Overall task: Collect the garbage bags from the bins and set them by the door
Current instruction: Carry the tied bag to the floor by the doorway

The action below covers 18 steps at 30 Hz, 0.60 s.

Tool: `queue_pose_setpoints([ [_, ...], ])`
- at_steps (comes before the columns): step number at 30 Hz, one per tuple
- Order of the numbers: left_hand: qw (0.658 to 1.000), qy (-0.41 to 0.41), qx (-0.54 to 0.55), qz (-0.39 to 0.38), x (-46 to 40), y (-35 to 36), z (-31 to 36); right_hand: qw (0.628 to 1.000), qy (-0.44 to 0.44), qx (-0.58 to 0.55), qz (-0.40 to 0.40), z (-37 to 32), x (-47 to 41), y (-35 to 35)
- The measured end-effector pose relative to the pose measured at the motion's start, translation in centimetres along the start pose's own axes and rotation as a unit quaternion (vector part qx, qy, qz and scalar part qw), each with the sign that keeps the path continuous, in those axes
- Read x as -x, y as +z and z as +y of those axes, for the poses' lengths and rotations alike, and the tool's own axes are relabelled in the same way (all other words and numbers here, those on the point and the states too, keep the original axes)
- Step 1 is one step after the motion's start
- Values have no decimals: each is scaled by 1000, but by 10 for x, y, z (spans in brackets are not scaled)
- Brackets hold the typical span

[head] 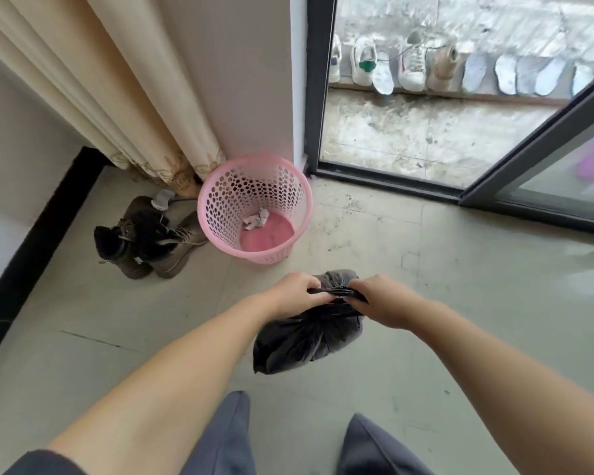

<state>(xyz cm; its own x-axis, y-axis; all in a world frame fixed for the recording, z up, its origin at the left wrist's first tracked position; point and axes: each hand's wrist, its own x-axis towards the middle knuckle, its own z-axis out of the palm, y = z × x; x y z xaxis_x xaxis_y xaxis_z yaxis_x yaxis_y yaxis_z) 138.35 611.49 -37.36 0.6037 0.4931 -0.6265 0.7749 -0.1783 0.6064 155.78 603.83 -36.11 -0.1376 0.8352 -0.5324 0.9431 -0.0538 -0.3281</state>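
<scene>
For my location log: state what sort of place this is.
Probably a lived-in room at home, beside a sliding glass door to a balcony: a floor-length curtain, boots beside a pink bin, and shoes airing outside.

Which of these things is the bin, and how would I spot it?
Find the cream curtain hanging in the corner beside the open glass door. The bin stands at its foot, right of the brown boots: the only pink thing on the floor, round with perforated walls.

Crinkled glossy black plastic bag (306,341), perforated pink plastic bin (254,207) (matt), smooth glazed floor tiles (460,286).
</scene>
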Motion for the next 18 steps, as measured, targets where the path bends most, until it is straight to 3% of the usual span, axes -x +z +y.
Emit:
queue_pose_setpoints([
  [9, 999, 20, -30, 15, 143, -105, 128, 999, -27, -15, 17, -77, 122, -169],
  [18, 986, 66, -140, 68, 235, -156, 211, 995, -51, 30, 75, -120, 211, -258],
])
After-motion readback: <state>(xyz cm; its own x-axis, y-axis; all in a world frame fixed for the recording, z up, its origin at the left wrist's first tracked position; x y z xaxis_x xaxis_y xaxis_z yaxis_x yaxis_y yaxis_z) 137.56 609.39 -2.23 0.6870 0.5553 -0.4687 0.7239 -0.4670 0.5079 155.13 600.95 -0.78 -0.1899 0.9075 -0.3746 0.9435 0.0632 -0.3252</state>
